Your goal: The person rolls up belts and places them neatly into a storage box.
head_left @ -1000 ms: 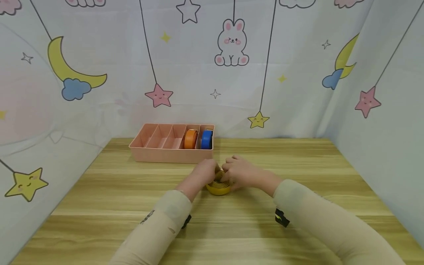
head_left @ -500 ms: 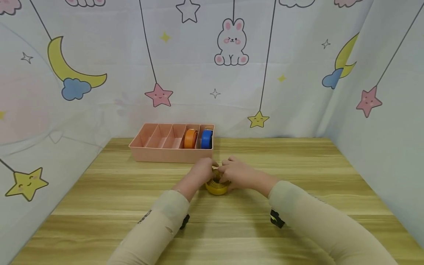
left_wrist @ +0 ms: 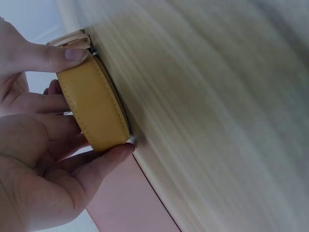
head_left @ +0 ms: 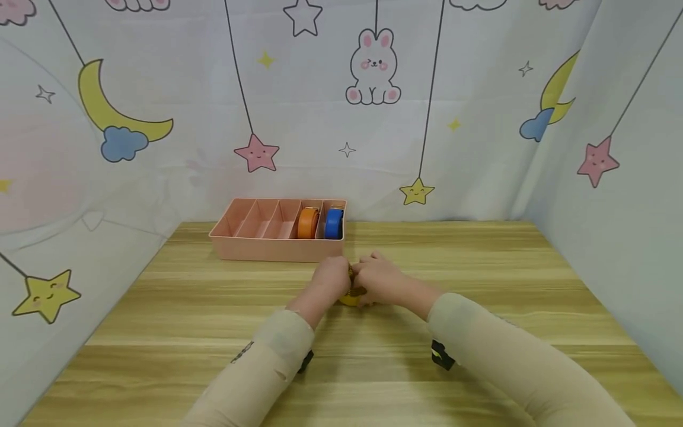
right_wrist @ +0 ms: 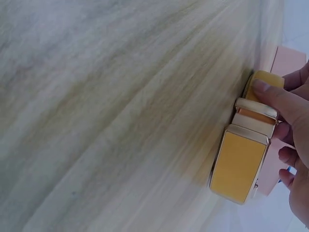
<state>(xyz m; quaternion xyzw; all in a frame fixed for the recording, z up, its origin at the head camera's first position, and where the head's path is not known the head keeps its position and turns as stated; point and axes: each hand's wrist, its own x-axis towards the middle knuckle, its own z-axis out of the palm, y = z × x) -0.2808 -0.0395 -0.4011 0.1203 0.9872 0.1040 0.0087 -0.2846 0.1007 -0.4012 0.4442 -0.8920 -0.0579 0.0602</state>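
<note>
A rolled yellow belt [head_left: 350, 300] stands on its edge on the table between my two hands, partly hidden by them in the head view. My left hand [head_left: 332, 280] grips the coil from the left; in the left wrist view, fingers and a thumb surround its stitched yellow strap [left_wrist: 94, 104]. From the right, my right hand [head_left: 380, 280] pinches the roll, its thumb pressed on the strap close to the loop. In the right wrist view, the gold-framed buckle [right_wrist: 239, 166] with a yellow face lies along the coil's outside.
Just behind the hands stands a pink tray [head_left: 277, 250] split into several compartments. Its two right-hand ones hold a rolled orange belt [head_left: 308, 223] and a rolled blue belt [head_left: 334, 223]. A patterned white cloth [head_left: 320, 118] hangs behind the wooden table [head_left: 373, 367].
My left hand has moved slightly right, over the yellow coil, and covers more of it. The right hand has shifted a little left. The tray and its belts have stayed put.
</note>
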